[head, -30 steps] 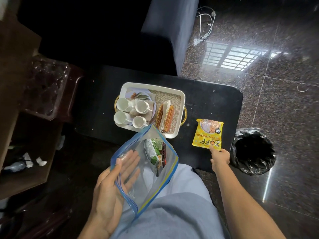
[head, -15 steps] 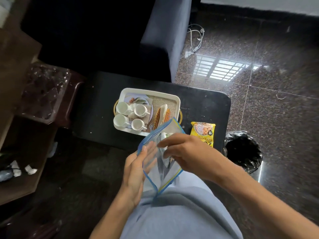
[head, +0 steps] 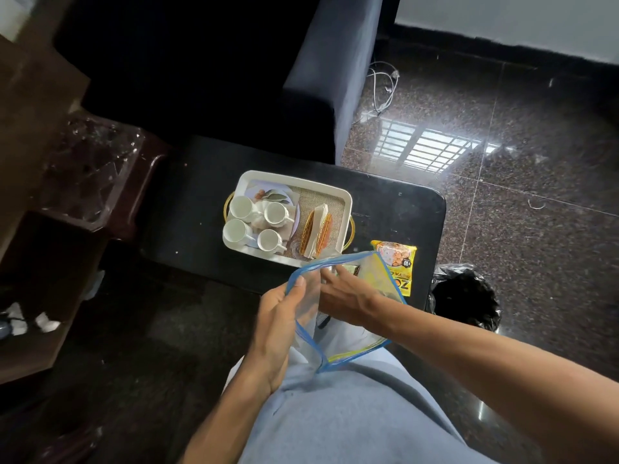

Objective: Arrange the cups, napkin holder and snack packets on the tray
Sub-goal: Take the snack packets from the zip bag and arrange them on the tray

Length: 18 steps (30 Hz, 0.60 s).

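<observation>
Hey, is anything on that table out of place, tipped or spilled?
One thing: the yellow snack packet lies on the black table right of the tray, not on it, partly behind the zip bag the left hand holds. The four cups stand upright and the napkin holder is on the tray; nothing looks spilled.

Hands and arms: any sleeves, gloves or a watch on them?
The left hand and right hand wear no gloves; no watch, band or ring shows. Both arms are bare to the frame edge, with no sleeve in view.
</observation>
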Available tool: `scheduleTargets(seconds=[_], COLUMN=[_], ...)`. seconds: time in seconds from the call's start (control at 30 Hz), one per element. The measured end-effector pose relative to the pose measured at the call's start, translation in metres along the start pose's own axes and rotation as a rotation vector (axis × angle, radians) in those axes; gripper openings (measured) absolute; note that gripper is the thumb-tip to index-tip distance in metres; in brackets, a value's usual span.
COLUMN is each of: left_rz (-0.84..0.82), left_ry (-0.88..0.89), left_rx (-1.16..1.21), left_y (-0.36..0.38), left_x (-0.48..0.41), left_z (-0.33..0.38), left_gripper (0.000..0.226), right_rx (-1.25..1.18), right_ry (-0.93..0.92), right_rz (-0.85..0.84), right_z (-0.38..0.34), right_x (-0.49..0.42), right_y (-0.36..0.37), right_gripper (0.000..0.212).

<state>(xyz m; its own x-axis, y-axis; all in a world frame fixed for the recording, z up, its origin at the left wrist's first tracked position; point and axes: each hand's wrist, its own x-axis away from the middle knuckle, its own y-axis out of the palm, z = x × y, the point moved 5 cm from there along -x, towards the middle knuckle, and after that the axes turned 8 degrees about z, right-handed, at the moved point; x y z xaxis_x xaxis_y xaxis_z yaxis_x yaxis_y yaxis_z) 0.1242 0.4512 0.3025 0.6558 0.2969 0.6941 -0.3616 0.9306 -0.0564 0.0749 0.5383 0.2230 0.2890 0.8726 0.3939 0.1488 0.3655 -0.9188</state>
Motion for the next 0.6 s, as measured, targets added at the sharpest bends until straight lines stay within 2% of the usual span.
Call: scheduleTargets(seconds=[0.17, 0.3, 0.43, 0.53, 0.6], left_rz=[-0.019, -0.02, -0.004, 0.019, 0.024], left_ry=[-0.005, -0.02, -0.046, -0.057, -0.059], left_rx=[0.042, 0.057, 0.081, 0.073, 0.069], left_y=[-0.005, -0.016, -0.026, -0.032, -0.033], left_x=[-0.003, -0.009, -0.015, -0.019, -0.019], left_z=[-0.005, -0.006, -0.006, -0.005, -0.003], left_gripper=[0.033, 0.032, 0.028, 0.026, 0.027], right_rx=[-0.205, -0.394, -0.575, -0.92, -1.179], right_ry=[-0.045, 0.047, 0.147, 0.25, 0.383], right_rz=[-0.005, 0.081, 0.364, 0.569, 0.73], right_z=[0.008, 0.018, 0.035, 0.063, 0.081], right_x=[0.006, 0.035, 0.076, 0.109, 0.128], right_y=[-0.026, -0.067, -0.112, -0.129, -0.127], right_gripper=[0.038, 0.047, 0.049, 0.048, 0.046])
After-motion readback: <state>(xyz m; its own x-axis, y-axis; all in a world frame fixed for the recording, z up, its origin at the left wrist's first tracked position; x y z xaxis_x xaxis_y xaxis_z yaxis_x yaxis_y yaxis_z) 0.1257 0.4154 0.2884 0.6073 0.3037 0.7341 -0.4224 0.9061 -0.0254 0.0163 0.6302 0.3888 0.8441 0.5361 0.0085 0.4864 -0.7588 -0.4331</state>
